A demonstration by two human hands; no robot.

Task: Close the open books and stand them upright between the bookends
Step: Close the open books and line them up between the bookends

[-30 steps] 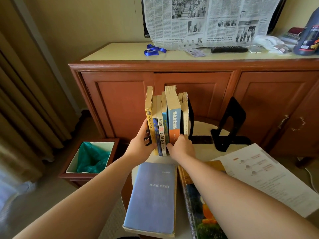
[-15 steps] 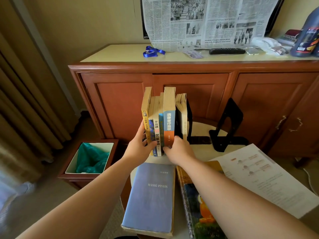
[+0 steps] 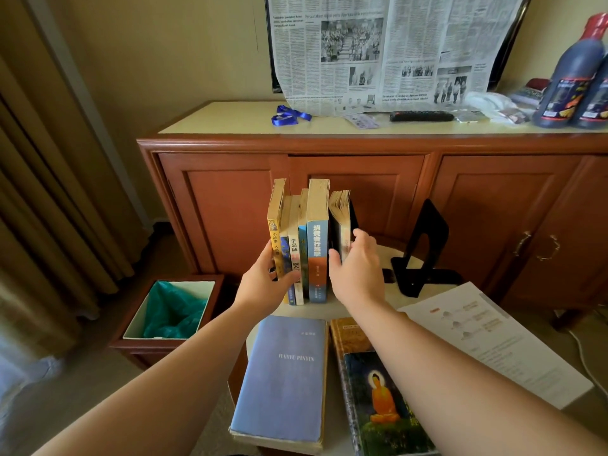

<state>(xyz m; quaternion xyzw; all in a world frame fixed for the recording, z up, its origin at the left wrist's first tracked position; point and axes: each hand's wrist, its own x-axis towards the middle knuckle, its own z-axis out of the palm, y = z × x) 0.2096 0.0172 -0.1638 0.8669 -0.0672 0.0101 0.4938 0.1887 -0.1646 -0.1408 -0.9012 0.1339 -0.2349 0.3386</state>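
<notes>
A row of closed books (image 3: pixel 317 255) stands upright on the small round table (image 3: pixel 332 309). My left hand (image 3: pixel 263 281) grips the row's left end, thumb across the lower spines beside the yellow book (image 3: pixel 275 232). My right hand (image 3: pixel 357 268) clasps the rightmost book (image 3: pixel 342 215), thumb on its left, fingers on its right. One black bookend (image 3: pixel 354 218) stands right behind that book; a second black bookend (image 3: pixel 424 245) stands apart further right. Two closed books lie flat near me: a blue one (image 3: pixel 283 376) and one with an orange figure (image 3: pixel 378 399).
A printed sheet (image 3: pixel 487 337) lies on the table's right. Behind the table stands a wooden cabinet (image 3: pixel 362 179) carrying a newspaper, a remote (image 3: pixel 421 116), a blue lanyard and dark bottles (image 3: pixel 566 80). A bin with a green liner (image 3: pixel 171 311) sits on the floor at left.
My right hand has left the front of the spines and moved right and up onto the rightmost book. My left hand stays on the row's left end.
</notes>
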